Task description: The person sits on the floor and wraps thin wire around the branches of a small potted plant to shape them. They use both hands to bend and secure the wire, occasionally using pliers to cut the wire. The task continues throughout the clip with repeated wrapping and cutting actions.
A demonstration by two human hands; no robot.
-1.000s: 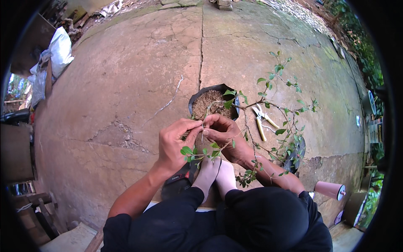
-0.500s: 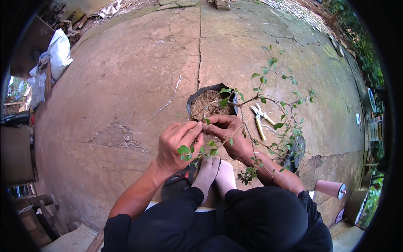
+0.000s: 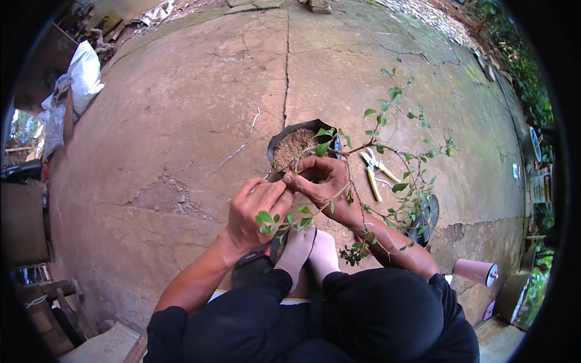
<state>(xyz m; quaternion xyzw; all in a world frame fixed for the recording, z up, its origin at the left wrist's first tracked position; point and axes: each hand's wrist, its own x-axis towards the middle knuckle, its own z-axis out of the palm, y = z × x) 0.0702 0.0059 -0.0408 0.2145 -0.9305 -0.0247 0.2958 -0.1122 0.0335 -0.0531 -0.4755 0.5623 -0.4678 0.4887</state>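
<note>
A small leafy plant (image 3: 399, 148) grows in a black plastic pot (image 3: 275, 138) of brown soil, its thin branches spreading right and toward me. My right hand (image 3: 330, 184) pinches a thin branch at the pot's near edge, thumb against index finger. My left hand (image 3: 257, 209) is closed just beside it, fingertips almost meeting the right ones. A short pale wire end (image 3: 267, 175) sticks up by the left fingers; the rest is hidden. Leaves (image 3: 266, 221) of a lower branch hang over the left wrist.
Pruning shears (image 3: 373, 175) with pale handles lie right of the pot. A long thin wire (image 3: 245, 142) rests on the cracked concrete floor (image 3: 181, 109). Dark sandals (image 3: 425, 219) sit near my right arm, and a pink tumbler (image 3: 475, 272) lies farther right. White sacks (image 3: 86, 72) stand at far left.
My left hand has drawn slightly down and away from the pot, and a pale wire end now shows by its fingers. The right hand has shifted slightly up and left, its pinch plainer.
</note>
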